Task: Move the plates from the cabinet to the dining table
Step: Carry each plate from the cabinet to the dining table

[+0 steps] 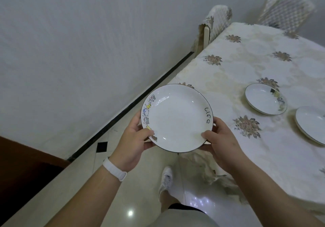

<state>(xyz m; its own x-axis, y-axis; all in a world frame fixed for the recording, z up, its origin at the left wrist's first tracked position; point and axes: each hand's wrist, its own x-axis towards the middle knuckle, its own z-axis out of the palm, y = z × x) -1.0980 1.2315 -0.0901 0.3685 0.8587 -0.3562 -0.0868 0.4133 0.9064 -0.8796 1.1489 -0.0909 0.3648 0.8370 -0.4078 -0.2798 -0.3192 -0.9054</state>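
Note:
A white plate [176, 119] with a dark rim, cartoon figures and the word "Life" is held level in front of me, over the floor beside the table's corner. My left hand [134, 138] grips its left edge, thumb on the rim. My right hand [222, 142] grips its right edge the same way. Two more white plates lie on the dining table [246, 71]: one plate [264, 99] near the middle and another plate [312, 123] cut off at the right edge.
The table wears a cream cloth with brown flowers that hangs down over its near corner. Two covered chairs [219, 23] [285, 10] stand at its far side. A white wall runs along the left. A dark wooden cabinet corner [22, 170] sits at lower left. The floor is glossy tile.

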